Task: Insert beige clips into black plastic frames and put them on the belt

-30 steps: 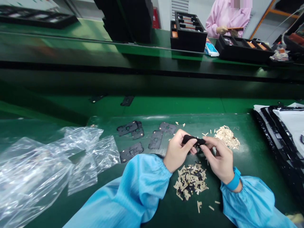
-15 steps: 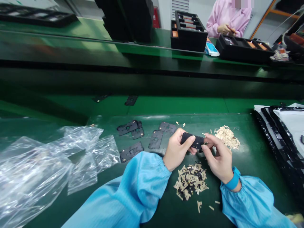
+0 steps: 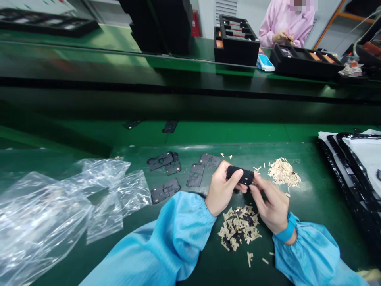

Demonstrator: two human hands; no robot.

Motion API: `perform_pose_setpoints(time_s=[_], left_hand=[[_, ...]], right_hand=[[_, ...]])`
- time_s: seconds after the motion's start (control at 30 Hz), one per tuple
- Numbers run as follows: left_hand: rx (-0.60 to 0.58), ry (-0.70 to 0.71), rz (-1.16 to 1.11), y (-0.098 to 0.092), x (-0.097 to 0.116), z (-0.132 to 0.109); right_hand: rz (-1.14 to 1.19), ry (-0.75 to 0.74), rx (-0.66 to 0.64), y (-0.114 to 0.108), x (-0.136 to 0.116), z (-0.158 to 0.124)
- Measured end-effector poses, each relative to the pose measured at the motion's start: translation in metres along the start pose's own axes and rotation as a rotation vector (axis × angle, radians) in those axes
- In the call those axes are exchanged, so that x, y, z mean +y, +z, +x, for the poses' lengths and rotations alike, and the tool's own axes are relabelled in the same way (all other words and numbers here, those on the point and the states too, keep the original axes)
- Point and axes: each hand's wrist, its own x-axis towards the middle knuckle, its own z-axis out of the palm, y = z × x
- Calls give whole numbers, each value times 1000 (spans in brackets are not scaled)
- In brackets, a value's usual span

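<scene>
A small flat black part is held tilted above the green table. My left hand grips its left end, with the thumb across its face. At its right end, the thumb and fingers of my right hand pinch the edge. Below the hands lies a pile of beige and black scraps. Behind my right hand is a pile of small cream pieces. Several similar black parts, among them one flat plate, lie left of my left hand.
Clear plastic bags cover the left side. Black-edged sheets or trays are stacked at the right. Black boxes stand on the raised shelf behind, where a person in pink works with both hands.
My right hand has moved slightly left and closed in on the black part's right end. My left hand still holds the part, almost unmoved.
</scene>
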Motion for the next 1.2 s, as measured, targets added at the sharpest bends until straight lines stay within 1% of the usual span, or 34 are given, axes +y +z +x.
perform_pose_setpoints(time_s=[0.13, 0.27, 0.43, 0.53, 0.7, 0.8, 0.87, 0.9, 0.97, 1.0, 1.03, 1.07, 1.1, 1.13, 1.17, 1.2], left_hand=[[-1, -11, -53, 0, 0, 1], [-22, -7, -49, 0, 1, 0], [-36, -2, -20, -1, 0, -1], [-48, -6, -9, -2, -1, 0], [-89, -2, 46, -3, 1, 5], [-71, 27, 138, -5, 5, 8], [-71, 26, 203, -6, 7, 8], [-97, 14, 226, -6, 8, 8], [-170, -9, 243, -6, 8, 9], [-187, -9, 233, -5, 8, 9], [-181, 1, 208, -5, 8, 9], [-151, 18, 172, -5, 7, 10], [-110, 36, 132, -5, 7, 11], [-73, 52, 95, -5, 6, 11], [-49, 64, 70, -5, 5, 12], [-38, 72, 57, -5, 4, 13]], right_hand=[[20, 6, 3, 0, 0, -1], [52, 52, -17, -1, 0, -1], [107, 134, -102, -1, 3, -1], [199, 195, -182, -3, 7, 0], [386, 345, -343, -9, 13, 8], [451, 449, -365, -11, 15, 14], [520, 554, -365, -13, 15, 16], [552, 613, -379, -14, 15, 17], [605, 734, -445, -17, 16, 20], [630, 792, -482, -19, 17, 21], [658, 843, -494, -20, 19, 23], [688, 885, -466, -22, 20, 25], [714, 911, -397, -23, 22, 27], [732, 914, -275, -24, 24, 29], [747, 905, -187, -24, 25, 30], [749, 896, -142, -24, 25, 31]])
